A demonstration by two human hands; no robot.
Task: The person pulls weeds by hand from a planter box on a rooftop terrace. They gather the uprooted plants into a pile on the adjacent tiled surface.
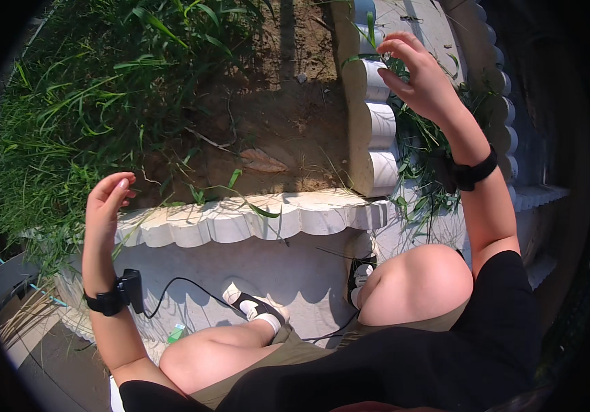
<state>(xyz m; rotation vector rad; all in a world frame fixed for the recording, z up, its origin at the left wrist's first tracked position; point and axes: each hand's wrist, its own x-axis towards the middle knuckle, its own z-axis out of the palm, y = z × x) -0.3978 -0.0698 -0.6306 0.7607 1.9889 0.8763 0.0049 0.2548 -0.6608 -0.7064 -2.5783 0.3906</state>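
My left hand (pixel 107 194) is at the near left corner of a planting bed, over the white scalloped edging. Its fingers are curled in towards the thumb beside the green grass (pixel 78 118); whether anything thin sits between them is unclear. On the far right, my right hand (pixel 421 77) hovers by the side edging (pixel 381 126), thumb and fingers apart. A grass sprig (pixel 371 33) shows just beyond those fingertips, and I cannot tell if it touches them. Below this hand, loose pulled-looking grass (pixel 418 154) lies on the pale paving.
Bare brown soil (pixel 284 118) holds a dry leaf (pixel 263 160) and thin roots. The scalloped front edging (pixel 233 224) runs before my feet. A black cable (pixel 186 279) leads from my left wrist device (pixel 131 291). A small green-and-white box (pixel 176 333) lies by my knee.
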